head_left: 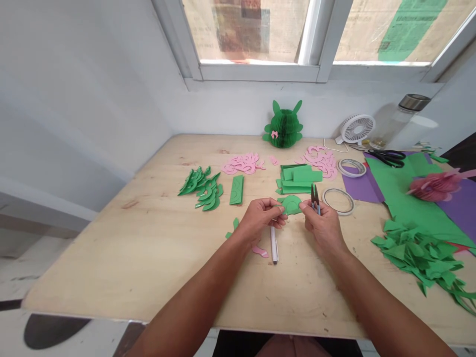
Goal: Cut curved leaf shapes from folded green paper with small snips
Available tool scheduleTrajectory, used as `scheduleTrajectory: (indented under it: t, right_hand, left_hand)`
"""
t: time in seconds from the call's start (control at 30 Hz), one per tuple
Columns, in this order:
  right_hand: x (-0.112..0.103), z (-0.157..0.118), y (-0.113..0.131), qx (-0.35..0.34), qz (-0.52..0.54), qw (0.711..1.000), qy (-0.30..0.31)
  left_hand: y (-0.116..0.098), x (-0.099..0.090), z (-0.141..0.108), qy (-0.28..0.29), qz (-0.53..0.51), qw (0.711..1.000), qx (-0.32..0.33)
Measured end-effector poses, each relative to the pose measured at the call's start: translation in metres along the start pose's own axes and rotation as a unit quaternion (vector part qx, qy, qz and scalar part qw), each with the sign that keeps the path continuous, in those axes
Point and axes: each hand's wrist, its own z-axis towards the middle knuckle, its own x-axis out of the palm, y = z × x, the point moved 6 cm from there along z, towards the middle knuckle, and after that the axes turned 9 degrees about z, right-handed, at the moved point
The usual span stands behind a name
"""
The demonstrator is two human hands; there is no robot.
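Note:
A small rounded green paper piece (291,205) is held between my two hands above the table. My left hand (265,216) pinches its left edge. My right hand (323,221) pinches its right edge and also holds small scissors (315,199), blades pointing up. Below the hands lies a white pen (274,246), with a pink paper scrap (260,252) to its left. Just beyond the piece is a stack of green paper strips (299,179). A green strip with drawn curves (236,190) lies to the left, near a pile of cut green shapes (203,188).
Pink cutouts (243,163) and a green honeycomb paper figure (284,126) stand or lie toward the wall. At right are tape rolls (338,201), black scissors (386,157), a fan (357,129), a bottle (399,119) and green scraps (424,253).

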Motion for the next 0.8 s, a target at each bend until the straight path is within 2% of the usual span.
scheduleTrajectory:
  t: [0.1,0.23,0.37,0.57,0.8]
  right_hand:
    - [0.001,-0.001,0.001,0.004,0.006,1.0,0.013]
    - [0.007,-0.004,0.005,-0.004,0.002,0.998,0.063]
    - [0.012,-0.009,0.001,0.024,-0.032,0.994,0.097]
    - [0.02,-0.013,-0.009,0.049,-0.085,0.984,0.149]
    - [0.025,-0.016,-0.019,0.056,-0.112,0.977,0.172]
  left_hand:
    - [-0.003,-0.001,0.0,-0.008,-0.004,1.0,0.011]
    - [-0.007,-0.005,0.001,-0.041,-0.031,0.998,0.029]
    - [-0.008,-0.01,0.002,-0.075,-0.075,0.994,0.037]
    - [-0.006,-0.012,0.004,-0.088,-0.104,0.99,0.037]
    - [-0.004,-0.009,0.004,-0.085,-0.12,0.988,0.048]
